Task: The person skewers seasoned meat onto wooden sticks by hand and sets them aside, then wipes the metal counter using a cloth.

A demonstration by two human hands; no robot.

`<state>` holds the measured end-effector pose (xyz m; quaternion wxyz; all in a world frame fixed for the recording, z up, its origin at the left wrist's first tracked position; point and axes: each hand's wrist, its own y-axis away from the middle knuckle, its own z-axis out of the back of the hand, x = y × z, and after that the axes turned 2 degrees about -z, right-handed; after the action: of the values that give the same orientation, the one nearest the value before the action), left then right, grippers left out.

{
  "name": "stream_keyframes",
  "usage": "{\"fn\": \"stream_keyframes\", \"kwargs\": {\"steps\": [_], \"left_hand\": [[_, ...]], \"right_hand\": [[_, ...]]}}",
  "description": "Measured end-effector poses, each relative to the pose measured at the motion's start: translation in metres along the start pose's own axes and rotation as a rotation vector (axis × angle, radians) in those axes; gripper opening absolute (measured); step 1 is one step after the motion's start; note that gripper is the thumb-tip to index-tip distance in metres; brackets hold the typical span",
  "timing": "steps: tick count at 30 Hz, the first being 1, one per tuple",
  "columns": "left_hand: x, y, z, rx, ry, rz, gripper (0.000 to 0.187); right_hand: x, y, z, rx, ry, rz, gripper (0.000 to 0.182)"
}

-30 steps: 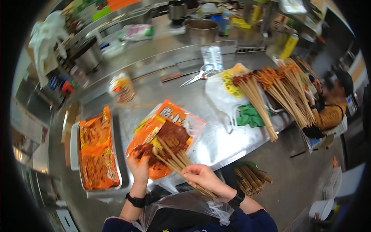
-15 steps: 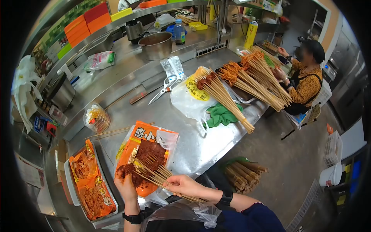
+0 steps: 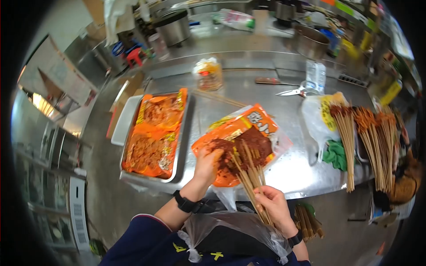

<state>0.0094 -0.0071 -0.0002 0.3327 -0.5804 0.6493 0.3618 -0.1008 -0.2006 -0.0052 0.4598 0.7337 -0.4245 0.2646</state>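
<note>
Left hand point(image 3: 207, 163) rests fingers-down in the dark red seasoned meat on the opened orange plastic packet point(image 3: 237, 144); fingertips buried, so the grip cannot be told. Right hand point(image 3: 274, 204) is clenched around a bundle of thin bamboo skewers point(image 3: 248, 170), tips fanned over the meat. Packet lies at the near edge of the stainless steel table point(image 3: 248, 95).

Left of it: metal tray point(image 3: 184, 133) holding more orange packets. Right: green cloth point(image 3: 335, 154), rows of loaded skewers point(image 3: 368, 137). Behind: scissors point(image 3: 293, 92). A co-worker at far right is cut off and blurred.
</note>
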Motion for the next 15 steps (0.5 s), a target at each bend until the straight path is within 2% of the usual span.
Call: {"fn": "stream_keyframes", "kwargs": {"steps": [3,6,12,15], "left_hand": [[0.005,-0.002,0.01,-0.001,0.094,0.053,0.028],[0.008,-0.001,0.012,0.044,0.042,0.038,0.03],[0.007,0.007,0.006,-0.012,-0.04,0.009,0.026],[0.009,0.005,0.014,0.039,0.03,0.045,0.025]], "right_hand": [[0.001,0.0,-0.002,-0.001,0.011,0.013,0.011],[0.003,-0.001,-0.006,-0.028,0.005,0.031,0.01],[0.002,-0.002,-0.007,-0.036,0.016,0.05,0.011],[0.0,0.001,-0.006,-0.051,0.022,0.055,0.011]]}}
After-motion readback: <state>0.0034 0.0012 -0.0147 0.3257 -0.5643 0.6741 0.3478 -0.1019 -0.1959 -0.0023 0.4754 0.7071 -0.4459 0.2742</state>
